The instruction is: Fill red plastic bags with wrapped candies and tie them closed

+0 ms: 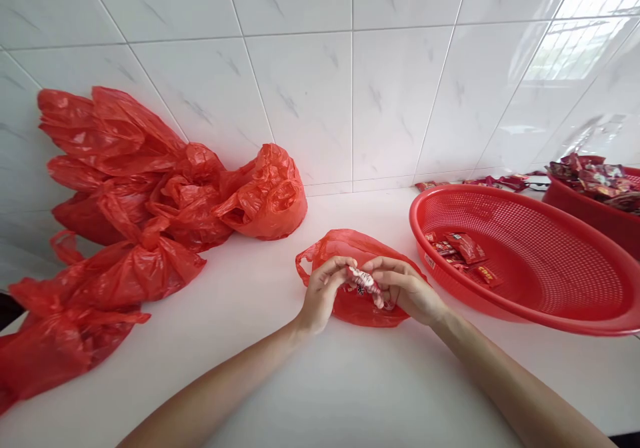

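Between my two hands is a small wrapped candy (367, 284), its red and white wrapper twisted. My left hand (326, 291) pinches its upper left end between thumb and fingers. At the other end, the fingers of my right hand (407, 288) are closed on the same candy. Just beneath and behind both hands, a red plastic bag (345, 241) lies on the white counter (280, 381) with its mouth open and one handle loop out to the left. The hands hide part of the bag's inside.
Several filled red plastic bags (130, 208) stand along the left. To the right is a red mesh basket (530, 235) with several red packets (466, 248) in it. Behind it, another red basket (565, 198) is heaped with packets. A tiled wall (320, 101) closes off the back.
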A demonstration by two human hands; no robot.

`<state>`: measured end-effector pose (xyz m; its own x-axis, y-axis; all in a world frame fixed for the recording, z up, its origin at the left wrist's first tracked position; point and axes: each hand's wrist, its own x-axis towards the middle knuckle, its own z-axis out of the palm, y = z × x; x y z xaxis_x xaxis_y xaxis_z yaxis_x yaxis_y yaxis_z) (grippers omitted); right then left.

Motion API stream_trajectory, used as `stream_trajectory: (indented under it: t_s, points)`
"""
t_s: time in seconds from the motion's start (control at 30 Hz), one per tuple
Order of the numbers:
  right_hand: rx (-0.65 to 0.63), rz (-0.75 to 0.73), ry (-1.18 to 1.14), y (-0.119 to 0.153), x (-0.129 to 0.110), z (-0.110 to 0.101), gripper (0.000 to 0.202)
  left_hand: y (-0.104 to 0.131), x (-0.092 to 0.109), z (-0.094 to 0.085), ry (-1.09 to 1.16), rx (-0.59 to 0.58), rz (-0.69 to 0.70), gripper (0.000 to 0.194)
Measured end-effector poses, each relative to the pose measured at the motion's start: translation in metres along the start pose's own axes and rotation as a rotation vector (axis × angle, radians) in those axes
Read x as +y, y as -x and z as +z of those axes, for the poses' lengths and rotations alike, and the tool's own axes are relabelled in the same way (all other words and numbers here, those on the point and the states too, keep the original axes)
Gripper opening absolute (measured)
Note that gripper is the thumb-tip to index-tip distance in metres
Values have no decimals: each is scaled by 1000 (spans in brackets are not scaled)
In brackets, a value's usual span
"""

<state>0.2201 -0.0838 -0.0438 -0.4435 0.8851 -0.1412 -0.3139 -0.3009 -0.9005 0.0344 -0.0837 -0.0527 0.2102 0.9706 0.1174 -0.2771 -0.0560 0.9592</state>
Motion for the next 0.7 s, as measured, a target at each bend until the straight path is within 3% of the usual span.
stream_trajectory:
  t_s: [0.23, 0.4, 0.7]
  points:
    - [153, -234, 122, 1, 0, -1, 33, 2, -2, -3, 58, -42, -45, 33]
    - [232, -309, 189, 3, -1, 1, 37, 0, -5, -3, -51, -56, -62, 30]
    - [38, -184, 458, 7, 0, -1, 42, 0, -2, -2, -124, 14, -14, 32]
